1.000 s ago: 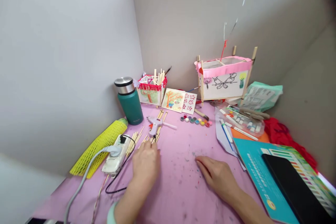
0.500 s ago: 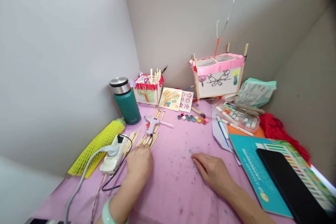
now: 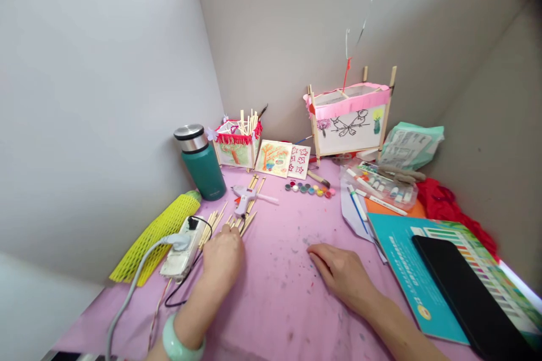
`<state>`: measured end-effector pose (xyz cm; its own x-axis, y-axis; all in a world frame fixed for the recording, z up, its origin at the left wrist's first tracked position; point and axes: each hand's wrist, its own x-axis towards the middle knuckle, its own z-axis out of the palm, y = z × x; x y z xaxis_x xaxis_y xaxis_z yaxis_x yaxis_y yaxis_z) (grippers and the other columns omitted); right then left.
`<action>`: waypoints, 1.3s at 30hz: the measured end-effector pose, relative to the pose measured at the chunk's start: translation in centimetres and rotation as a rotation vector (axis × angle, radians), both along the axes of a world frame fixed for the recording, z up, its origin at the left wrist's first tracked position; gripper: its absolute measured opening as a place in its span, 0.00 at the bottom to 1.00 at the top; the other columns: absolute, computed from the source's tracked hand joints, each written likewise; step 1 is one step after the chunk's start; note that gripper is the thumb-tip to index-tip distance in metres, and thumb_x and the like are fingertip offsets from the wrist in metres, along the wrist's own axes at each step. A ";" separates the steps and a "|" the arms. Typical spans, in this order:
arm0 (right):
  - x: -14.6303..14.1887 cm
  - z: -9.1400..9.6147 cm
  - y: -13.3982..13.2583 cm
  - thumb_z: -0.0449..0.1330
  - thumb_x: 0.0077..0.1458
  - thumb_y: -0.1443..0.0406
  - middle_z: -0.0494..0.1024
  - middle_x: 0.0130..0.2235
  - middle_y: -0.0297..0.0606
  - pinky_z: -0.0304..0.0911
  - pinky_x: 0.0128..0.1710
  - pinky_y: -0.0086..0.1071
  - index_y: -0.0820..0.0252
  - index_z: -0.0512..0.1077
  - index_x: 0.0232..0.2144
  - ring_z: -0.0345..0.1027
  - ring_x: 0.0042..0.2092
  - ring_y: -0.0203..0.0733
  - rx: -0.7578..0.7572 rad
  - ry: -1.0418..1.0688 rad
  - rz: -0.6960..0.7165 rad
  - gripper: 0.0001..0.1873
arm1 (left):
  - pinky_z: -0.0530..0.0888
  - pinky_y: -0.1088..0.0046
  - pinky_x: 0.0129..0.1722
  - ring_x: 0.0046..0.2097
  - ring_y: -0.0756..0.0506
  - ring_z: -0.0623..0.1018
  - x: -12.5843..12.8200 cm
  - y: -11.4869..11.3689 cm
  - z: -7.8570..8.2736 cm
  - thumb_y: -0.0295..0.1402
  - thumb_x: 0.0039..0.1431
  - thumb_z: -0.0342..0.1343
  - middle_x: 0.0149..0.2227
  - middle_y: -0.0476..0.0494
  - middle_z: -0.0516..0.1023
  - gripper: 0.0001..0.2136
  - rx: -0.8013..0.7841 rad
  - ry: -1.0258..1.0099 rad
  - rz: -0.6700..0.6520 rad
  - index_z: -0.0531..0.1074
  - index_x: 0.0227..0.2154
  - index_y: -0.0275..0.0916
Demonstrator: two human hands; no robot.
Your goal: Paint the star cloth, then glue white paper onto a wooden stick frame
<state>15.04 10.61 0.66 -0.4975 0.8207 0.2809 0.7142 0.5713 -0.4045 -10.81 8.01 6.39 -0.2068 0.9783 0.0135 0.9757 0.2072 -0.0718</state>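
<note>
Wooden sticks (image 3: 249, 224), two loose groups: one directly at the left hand's fingertips and just beyond, one just to its left; overlapping, exact number not countable.

Left hand (image 3: 223, 256), one: back upward, fingers curled and drawn together at the sticks' near ends; fingertips hidden, so cannot tell whether they pinch any.

Bracelet (image 3: 182, 343), one, pale green, on the left wrist.

Glue gun (image 3: 243, 201), one, pale lilac, beyond the left hand, lying across longer sticks.

Power strip (image 3: 180, 259), one, white, left of the left hand, bearing two plugs.

Yellow net sleeve (image 3: 154, 240), one, farther left of the same hand.

Bottle (image 3: 204, 172), one, green, steel-lidded, beyond the left hand and to its left.

Right hand (image 3: 341, 273), one: on the purple tabletop (image 3: 279, 304), well apart from the left; fingers pressed together, thumb alongside.

Paint pots (image 3: 310, 189), two rows, beyond the right hand.

Picture cards (image 3: 274, 159), two, farther beyond, between both hands' lines.

Decorated stick-framed boxes, two: one red-fringed (image 3: 232, 155), far beyond the left hand; one pink-banded (image 3: 353, 132), far beyond the right.

Teal book (image 3: 400, 273), one, right of the right hand, with one black slab (image 3: 459, 287) on it.
</note>
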 end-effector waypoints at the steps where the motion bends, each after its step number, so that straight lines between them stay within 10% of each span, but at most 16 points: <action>1: 0.0 0.0 0.0 0.45 0.62 0.64 0.79 0.37 0.38 0.64 0.38 0.31 0.57 0.73 0.39 0.73 0.37 0.39 -0.004 0.000 -0.001 0.16 | 0.68 0.67 0.33 0.37 0.40 0.77 0.0 0.1 0.1 0.30 0.60 0.39 0.38 0.33 0.75 0.15 -0.006 -0.011 -0.006 0.72 0.36 0.33; 23: 0.1 0.0 0.0 0.46 0.62 0.65 0.79 0.38 0.37 0.64 0.38 0.32 0.57 0.72 0.39 0.73 0.38 0.40 -0.013 0.014 0.005 0.14 | 0.70 0.66 0.35 0.39 0.41 0.76 -0.2 0.7 0.6 0.38 0.60 0.42 0.43 0.36 0.72 0.16 -0.061 0.008 -0.061 0.72 0.37 0.36; 39: 0.0 0.1 -0.1 0.47 0.62 0.65 0.78 0.37 0.36 0.62 0.38 0.31 0.57 0.72 0.39 0.72 0.37 0.39 -0.035 0.018 -0.004 0.13 | 0.70 0.67 0.37 0.40 0.40 0.77 0.9 1.1 0.7 0.25 0.54 0.43 0.38 0.34 0.77 0.12 -0.129 -0.050 -0.090 0.68 0.40 0.32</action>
